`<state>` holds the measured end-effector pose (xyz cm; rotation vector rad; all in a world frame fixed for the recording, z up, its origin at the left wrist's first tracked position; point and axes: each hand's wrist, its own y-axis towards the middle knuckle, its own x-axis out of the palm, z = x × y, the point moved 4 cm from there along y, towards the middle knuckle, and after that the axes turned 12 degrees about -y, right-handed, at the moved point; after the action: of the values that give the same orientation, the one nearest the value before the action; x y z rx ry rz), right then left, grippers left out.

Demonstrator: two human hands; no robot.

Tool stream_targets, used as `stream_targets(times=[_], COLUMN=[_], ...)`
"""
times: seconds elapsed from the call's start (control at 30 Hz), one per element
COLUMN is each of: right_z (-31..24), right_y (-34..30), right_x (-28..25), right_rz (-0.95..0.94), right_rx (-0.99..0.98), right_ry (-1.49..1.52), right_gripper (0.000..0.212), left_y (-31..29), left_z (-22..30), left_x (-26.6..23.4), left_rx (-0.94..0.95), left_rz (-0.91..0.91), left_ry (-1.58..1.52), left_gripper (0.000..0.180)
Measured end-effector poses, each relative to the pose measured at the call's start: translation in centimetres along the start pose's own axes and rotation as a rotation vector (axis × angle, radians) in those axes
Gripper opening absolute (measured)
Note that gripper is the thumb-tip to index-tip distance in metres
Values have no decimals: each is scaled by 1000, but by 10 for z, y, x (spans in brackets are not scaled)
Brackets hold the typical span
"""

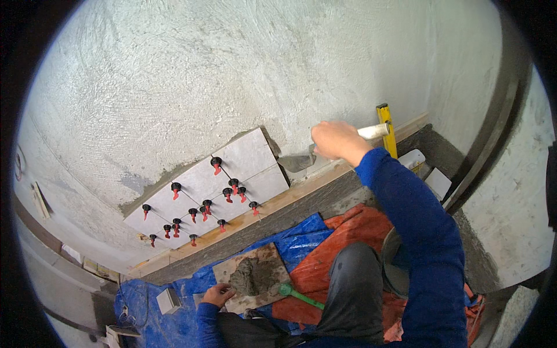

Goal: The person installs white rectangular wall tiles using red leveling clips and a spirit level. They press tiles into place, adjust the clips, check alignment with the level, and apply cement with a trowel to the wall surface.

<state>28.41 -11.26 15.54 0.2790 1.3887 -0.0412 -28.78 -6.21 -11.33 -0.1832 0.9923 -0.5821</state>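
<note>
My right hand (337, 141) is closed round the pale handle of a trowel (374, 131). The trowel's grey blade lies against the wall, just right of the tiles. Light grey tiles (249, 153) are set low on the wall, with several black-and-red leveling clips (234, 184) along their joints. My left hand (217, 295) rests low, beside the left edge of a mortar-smeared board (270, 258); its fingers are loosely bent and apart, with nothing visible in them. A heap of wet grey mortar (246, 278) sits on that board.
A wooden batten (313, 184) runs beneath the tiles. The yellow spirit level (387, 130) leans upright at the right. Blue tarp (299, 235) and orange tarp (333, 246) cover the floor. Near my knee are a green-headed tool (299, 294) and a dark bucket (394, 264).
</note>
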Motion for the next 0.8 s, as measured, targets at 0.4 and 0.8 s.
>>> stream_targets(times=[0.4,0.8], right_z=[-7,-7], right_y=[25,1], right_x=[-63,-67], right_rz=[-64,124], right_rx=[-55,-22], right_ry=[-117,-140], right_gripper=[25,22], left_y=[11,6], left_z=[-2,1], left_x=[2,-2], left_rx=[95,104], left_rz=[16,7], left_ry=[-51,-40], left_gripper=[58,65])
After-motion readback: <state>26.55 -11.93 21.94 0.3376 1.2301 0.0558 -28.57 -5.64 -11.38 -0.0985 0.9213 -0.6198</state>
